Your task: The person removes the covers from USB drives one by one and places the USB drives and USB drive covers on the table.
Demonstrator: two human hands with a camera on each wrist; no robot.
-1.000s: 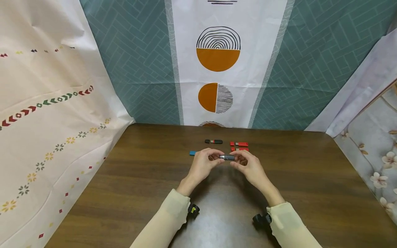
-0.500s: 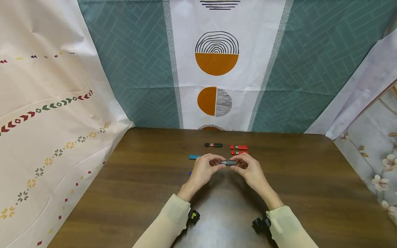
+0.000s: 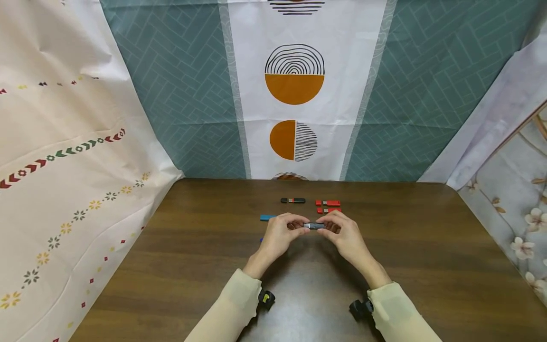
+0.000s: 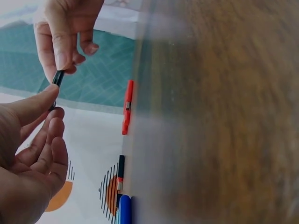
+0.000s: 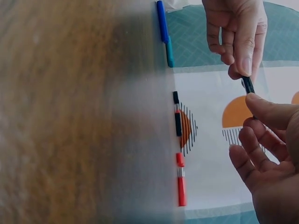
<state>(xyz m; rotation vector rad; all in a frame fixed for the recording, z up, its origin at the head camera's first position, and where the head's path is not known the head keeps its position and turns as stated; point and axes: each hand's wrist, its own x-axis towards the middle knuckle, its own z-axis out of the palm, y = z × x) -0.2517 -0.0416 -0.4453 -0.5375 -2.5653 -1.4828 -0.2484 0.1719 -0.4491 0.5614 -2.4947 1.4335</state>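
Between the two hands, above the table, is a dark grey USB flash drive (image 3: 314, 225) with a silvery band towards its left end. My left hand (image 3: 278, 233) pinches the left end between thumb and fingers. The right hand (image 3: 344, 232) pinches the opposite end in the same way. Both wrist views show the drive (image 4: 58, 78) as a thin dark stick, its ends covered by fingertips. Whether its cap is fully seated I cannot tell.
Behind the hands lie a black uncapped flash drive (image 3: 294, 200) and two red ones, one farther back (image 3: 331, 203) and one nearer (image 3: 333, 210), caps beside them. A light blue stick (image 3: 267, 217) and a dark blue one (image 5: 162, 21) are partly hidden by the left hand.
Both hands keep their pinch on the flash drive. The head view has tilted slightly, so the hands and table sit lower. Part of the dark blue stick has come into sight by the left hand.
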